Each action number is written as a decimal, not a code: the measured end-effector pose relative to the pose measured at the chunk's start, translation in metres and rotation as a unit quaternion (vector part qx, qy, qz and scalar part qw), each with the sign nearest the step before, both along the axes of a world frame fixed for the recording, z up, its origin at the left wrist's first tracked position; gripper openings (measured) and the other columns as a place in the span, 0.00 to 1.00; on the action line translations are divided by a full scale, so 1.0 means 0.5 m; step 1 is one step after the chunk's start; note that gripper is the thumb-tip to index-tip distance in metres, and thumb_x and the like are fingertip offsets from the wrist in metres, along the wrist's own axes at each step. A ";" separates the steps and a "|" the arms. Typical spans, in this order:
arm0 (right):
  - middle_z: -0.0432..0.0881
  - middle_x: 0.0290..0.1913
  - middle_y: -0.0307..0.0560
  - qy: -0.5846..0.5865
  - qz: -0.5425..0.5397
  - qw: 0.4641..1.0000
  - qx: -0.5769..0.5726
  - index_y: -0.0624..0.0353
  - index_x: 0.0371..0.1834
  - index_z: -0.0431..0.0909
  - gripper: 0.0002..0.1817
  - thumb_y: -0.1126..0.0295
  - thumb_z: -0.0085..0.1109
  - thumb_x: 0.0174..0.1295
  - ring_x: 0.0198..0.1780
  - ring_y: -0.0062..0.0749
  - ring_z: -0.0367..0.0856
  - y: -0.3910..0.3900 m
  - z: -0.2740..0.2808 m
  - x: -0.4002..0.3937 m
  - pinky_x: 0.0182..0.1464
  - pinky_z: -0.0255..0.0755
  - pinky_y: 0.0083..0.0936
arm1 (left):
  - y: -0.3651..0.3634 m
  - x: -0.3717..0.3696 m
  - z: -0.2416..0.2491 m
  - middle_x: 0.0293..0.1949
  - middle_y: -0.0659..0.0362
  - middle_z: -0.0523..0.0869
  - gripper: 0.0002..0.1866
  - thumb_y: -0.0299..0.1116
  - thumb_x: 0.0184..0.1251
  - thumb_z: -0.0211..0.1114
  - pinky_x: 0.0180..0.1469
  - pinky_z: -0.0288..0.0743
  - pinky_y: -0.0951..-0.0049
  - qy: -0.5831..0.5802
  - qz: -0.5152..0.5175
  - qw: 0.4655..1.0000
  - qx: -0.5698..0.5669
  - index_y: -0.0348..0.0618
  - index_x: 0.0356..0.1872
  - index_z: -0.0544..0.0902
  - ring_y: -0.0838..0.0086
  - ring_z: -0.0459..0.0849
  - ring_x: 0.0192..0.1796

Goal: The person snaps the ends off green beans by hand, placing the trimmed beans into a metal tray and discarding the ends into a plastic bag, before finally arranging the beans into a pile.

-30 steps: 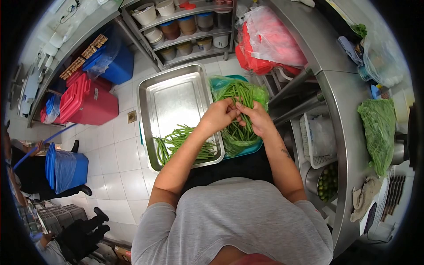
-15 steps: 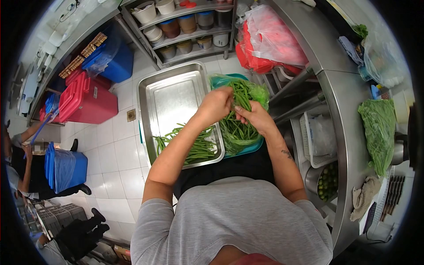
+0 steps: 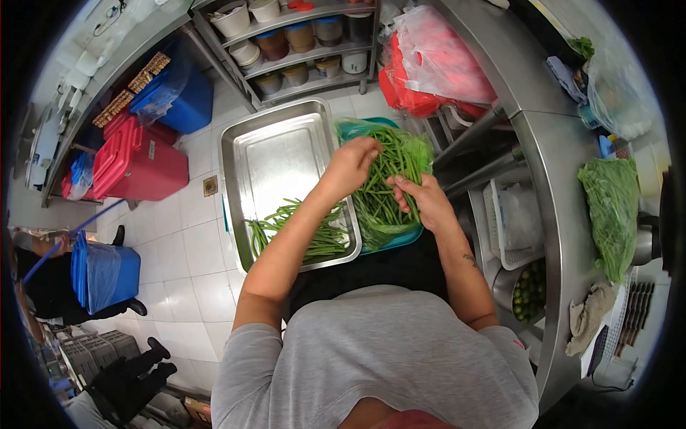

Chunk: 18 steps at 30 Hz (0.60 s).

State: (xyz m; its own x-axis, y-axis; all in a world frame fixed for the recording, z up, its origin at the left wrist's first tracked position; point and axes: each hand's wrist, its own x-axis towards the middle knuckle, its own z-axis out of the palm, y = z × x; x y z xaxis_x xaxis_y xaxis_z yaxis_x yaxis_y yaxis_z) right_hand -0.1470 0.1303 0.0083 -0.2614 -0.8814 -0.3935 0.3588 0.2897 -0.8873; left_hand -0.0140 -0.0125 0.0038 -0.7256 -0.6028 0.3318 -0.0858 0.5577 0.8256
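Green beans [image 3: 377, 196] fill a plastic bag in a teal tub [image 3: 391, 247] in front of me. My right hand [image 3: 427, 200] is closed around a small bunch of them, its thumb across the stalks. My left hand [image 3: 350, 168] hovers over the left side of the bag. Its fingers are curled together, and I cannot make out what is in them. Left of the tub is a steel tray [image 3: 275, 161], touching it. A loose pile of green beans [image 3: 314, 236] lies at the tray's near end, partly hidden by my left forearm.
Steel counter [image 3: 539, 179] along the right, with bagged leafy greens [image 3: 607, 207] on it. Below are a white basket [image 3: 511, 222] and round green fruit [image 3: 530, 293]. Shelves with tubs [image 3: 300, 39] stand ahead. Red bin [image 3: 143, 161] and blue bin [image 3: 114, 268] at left, near other people.
My hands have drawn apart; the right has shifted slightly right and toward me with the green beans. At far left, another person's arms and a blue stick have moved.
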 end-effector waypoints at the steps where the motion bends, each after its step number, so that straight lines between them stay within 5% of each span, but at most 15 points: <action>1: 0.73 0.23 0.36 0.005 0.000 1.000 -0.001 0.67 0.42 0.77 0.11 0.67 0.53 0.67 0.21 0.18 0.68 0.000 0.003 -0.002 0.22 0.61 0.17 | 0.004 0.006 0.006 0.31 0.53 0.80 0.04 0.27 0.60 0.62 0.38 0.72 0.62 -0.014 -0.013 0.998 -0.063 0.39 0.31 0.78 0.58 0.79 0.37; 6: 0.70 0.22 0.34 0.011 0.019 1.000 0.019 0.65 0.39 0.77 0.10 0.67 0.53 0.67 0.20 0.17 0.64 0.001 0.016 -0.017 0.20 0.58 0.17 | 0.009 0.022 0.037 0.34 0.57 0.78 0.04 0.27 0.52 0.65 0.39 0.73 0.62 -0.093 -0.072 0.942 -0.314 0.42 0.28 0.79 0.60 0.77 0.39; 9: 0.68 0.21 0.34 -0.007 0.020 1.000 0.020 0.65 0.38 0.77 0.10 0.67 0.53 0.67 0.19 0.16 0.63 0.002 0.021 -0.018 0.19 0.56 0.17 | 0.015 0.019 0.036 0.28 0.55 0.75 0.06 0.27 0.48 0.66 0.36 0.72 0.62 -0.051 -0.113 0.937 -0.326 0.43 0.26 0.77 0.59 0.75 0.32; 15: 0.68 0.23 0.34 -0.093 0.069 0.993 -0.012 0.65 0.40 0.75 0.11 0.66 0.53 0.67 0.19 0.16 0.62 0.013 0.009 0.020 0.19 0.55 0.16 | 0.026 -0.006 -0.042 0.27 0.52 0.79 0.07 0.27 0.52 0.64 0.39 0.73 0.58 -0.089 0.077 0.979 -0.169 0.38 0.22 0.75 0.55 0.78 0.33; 18: 0.68 0.23 0.33 -0.044 0.077 0.996 0.004 0.63 0.41 0.75 0.11 0.65 0.52 0.68 0.20 0.16 0.62 0.014 0.016 0.021 0.20 0.56 0.16 | 0.024 -0.001 -0.028 0.30 0.48 0.79 0.05 0.28 0.56 0.62 0.41 0.74 0.58 -0.287 0.023 0.958 -0.021 0.36 0.30 0.79 0.51 0.79 0.37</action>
State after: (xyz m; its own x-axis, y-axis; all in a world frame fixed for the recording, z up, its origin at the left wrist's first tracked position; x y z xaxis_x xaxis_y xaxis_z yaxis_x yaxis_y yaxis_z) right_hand -0.1366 0.1372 0.0162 -0.0872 -0.9053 -0.4157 0.3853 0.3541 -0.8521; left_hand -0.0146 -0.0003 -0.0100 -0.7692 -0.6328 -0.0887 -0.5432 0.5745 0.6123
